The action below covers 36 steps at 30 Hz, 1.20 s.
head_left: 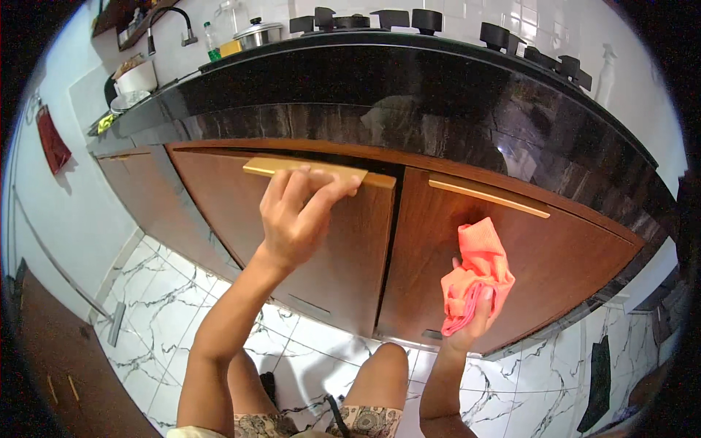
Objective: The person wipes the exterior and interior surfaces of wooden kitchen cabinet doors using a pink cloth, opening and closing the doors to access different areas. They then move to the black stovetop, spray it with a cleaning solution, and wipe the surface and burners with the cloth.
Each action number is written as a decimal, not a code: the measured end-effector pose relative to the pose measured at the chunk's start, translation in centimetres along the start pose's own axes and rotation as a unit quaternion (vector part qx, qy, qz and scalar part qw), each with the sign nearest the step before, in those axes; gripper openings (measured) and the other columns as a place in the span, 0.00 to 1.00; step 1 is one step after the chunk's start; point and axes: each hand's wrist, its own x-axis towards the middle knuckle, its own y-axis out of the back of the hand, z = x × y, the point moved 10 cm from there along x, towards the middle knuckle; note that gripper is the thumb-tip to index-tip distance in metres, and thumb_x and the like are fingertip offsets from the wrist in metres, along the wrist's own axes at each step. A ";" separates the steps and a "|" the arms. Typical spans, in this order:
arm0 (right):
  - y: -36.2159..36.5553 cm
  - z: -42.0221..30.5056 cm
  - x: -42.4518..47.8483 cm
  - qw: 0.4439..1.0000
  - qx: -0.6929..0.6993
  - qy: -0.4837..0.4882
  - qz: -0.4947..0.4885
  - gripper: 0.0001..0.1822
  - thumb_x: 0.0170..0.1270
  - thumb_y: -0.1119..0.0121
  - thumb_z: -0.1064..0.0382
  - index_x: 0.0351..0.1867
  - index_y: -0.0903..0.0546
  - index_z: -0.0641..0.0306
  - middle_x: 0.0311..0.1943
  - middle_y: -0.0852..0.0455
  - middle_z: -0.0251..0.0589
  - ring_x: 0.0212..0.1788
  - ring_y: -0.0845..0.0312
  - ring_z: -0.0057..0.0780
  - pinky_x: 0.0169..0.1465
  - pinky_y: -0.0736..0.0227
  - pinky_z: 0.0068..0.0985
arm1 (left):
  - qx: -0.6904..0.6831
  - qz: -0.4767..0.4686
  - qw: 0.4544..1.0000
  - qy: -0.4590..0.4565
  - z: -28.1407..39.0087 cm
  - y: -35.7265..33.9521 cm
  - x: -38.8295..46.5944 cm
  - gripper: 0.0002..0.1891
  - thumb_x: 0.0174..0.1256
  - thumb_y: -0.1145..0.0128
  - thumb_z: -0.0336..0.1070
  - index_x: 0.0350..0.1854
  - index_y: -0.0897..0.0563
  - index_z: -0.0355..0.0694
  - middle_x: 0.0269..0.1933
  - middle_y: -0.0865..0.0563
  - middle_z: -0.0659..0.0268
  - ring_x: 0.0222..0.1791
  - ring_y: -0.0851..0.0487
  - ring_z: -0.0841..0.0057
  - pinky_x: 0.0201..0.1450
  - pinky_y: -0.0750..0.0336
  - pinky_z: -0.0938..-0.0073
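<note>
My left hand has its fingers hooked over the gold metal handle on the top edge of a brown wooden cabinet door. That door stands slightly ajar, with a dark gap along its top. In my right hand is a bunched coral-pink cloth, held up in front of the neighbouring cabinet door. This second door is closed, and its own gold handle lies a little above the cloth, apart from it.
Above the doors runs a black stone countertop with a gas stove, a lidded steel pot and a white bowl. A floor squeegee leans at the left. A dark mat lies on the marbled tile floor at the right.
</note>
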 end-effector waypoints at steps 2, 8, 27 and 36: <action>-0.5 0.3 -0.2 1.000 -0.012 -0.008 -0.023 0.31 0.63 0.49 0.50 0.60 0.39 0.72 0.54 0.31 0.55 0.55 0.29 0.47 0.58 0.32 0.44 | 0.004 -0.005 1.000 0.003 0.9 2.4 -0.2 0.15 0.45 0.38 0.20 0.36 0.15 0.45 0.29 0.20 0.69 0.32 0.23 0.72 0.39 0.26 0.72; -3.8 2.9 -1.9 0.994 0.053 -0.070 -0.067 0.36 0.59 0.45 0.49 0.60 0.39 0.76 0.52 0.28 0.55 0.50 0.26 0.39 0.52 0.29 0.32 | -0.040 -0.011 0.996 0.076 1.5 9.4 -2.4 0.12 0.52 0.39 0.22 0.34 0.17 0.49 0.38 0.21 0.71 0.39 0.24 0.74 0.47 0.23 0.62; -24.7 0.3 -25.1 0.853 0.209 0.033 -0.476 0.31 0.56 0.38 0.55 0.63 0.30 0.52 0.68 0.40 0.51 0.71 0.52 0.56 0.69 0.55 0.52 | -0.212 0.147 0.873 0.415 -2.5 29.4 -10.1 0.15 0.64 0.48 0.48 0.42 0.27 0.42 0.47 0.24 0.57 0.63 0.32 0.58 0.67 0.41 0.54; -29.3 -1.3 -31.7 0.826 0.170 0.123 -0.524 0.40 0.59 0.49 0.36 0.68 0.39 0.56 0.71 0.48 0.48 0.74 0.66 0.53 0.67 0.74 0.63 | -0.040 0.108 0.907 0.405 -2.4 31.0 -10.9 0.33 0.69 0.73 0.65 0.41 0.24 0.39 0.50 0.26 0.56 0.66 0.38 0.51 0.68 0.50 0.48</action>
